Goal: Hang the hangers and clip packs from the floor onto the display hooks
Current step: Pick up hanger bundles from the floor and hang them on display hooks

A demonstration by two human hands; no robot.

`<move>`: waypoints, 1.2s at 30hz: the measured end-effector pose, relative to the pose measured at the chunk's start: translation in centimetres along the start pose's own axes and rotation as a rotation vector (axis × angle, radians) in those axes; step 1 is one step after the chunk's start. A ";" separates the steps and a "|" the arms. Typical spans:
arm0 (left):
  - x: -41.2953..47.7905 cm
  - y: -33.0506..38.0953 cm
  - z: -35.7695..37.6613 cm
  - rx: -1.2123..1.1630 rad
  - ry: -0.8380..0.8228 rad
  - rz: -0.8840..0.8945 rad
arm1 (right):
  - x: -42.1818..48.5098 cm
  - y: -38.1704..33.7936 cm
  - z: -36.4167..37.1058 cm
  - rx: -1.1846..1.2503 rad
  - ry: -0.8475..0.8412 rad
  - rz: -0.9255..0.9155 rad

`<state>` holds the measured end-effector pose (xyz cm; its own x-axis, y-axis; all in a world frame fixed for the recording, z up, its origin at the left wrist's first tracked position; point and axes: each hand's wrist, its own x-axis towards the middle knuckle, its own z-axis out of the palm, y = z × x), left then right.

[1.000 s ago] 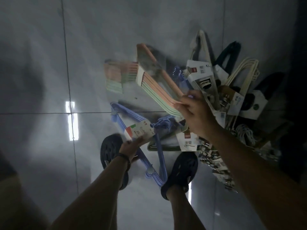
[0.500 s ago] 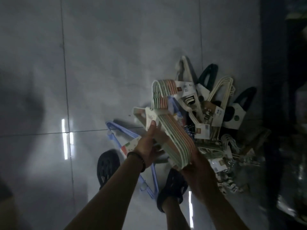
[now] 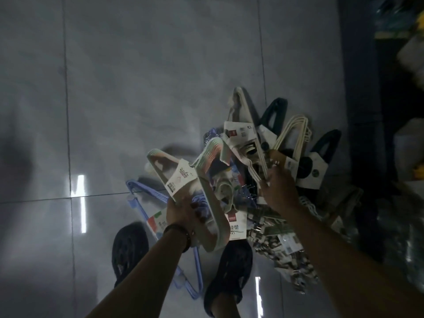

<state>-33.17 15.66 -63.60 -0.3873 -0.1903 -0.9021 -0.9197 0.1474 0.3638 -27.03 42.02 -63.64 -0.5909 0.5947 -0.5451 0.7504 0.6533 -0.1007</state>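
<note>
My left hand (image 3: 181, 214) grips a banded bundle of pastel hangers (image 3: 202, 177) and holds it above the floor. My right hand (image 3: 278, 191) reaches into the pile on the floor, its fingers closed around a white hanger pack with a card label (image 3: 243, 138). The pile also holds a cream hanger bundle (image 3: 296, 131), dark hanger packs with card tags (image 3: 321, 157) and clip packs (image 3: 286, 249). A blue hanger bundle (image 3: 142, 203) lies on the tiles under my left arm.
Glossy grey floor tiles (image 3: 137, 88) stretch to the left and ahead. My two dark shoes (image 3: 128, 249) stand beside the pile. A dark shelf unit with goods (image 3: 401, 111) runs along the right edge.
The pastel bundle has passed fully into my left hand and swung left. My right hand let go of it and moved right and forward onto the white pack in the pile.
</note>
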 end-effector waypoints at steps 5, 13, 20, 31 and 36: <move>2.0 -1.1 -1.7 0.068 0.030 0.051 | 5.8 -0.7 4.3 -0.303 -0.296 0.020; 3.8 -2.3 -4.1 0.372 0.111 0.082 | 3.6 -0.7 4.2 -0.001 0.050 0.000; 1.9 0.1 -3.7 0.704 0.275 -0.068 | 0.0 -3.3 -4.0 0.934 -0.071 -0.019; -4.8 8.9 1.3 -0.392 -0.617 -0.179 | -15.7 -6.7 -5.9 1.272 -0.418 0.116; -4.7 8.5 -0.6 -0.452 -0.453 -0.046 | -17.5 -7.5 -4.7 1.203 -0.540 0.130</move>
<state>-39.19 17.22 -56.09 -0.3726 0.2566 -0.8918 -0.9091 -0.2937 0.2953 -23.72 28.88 -49.43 -0.5136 0.1783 -0.8393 0.7506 -0.3804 -0.5402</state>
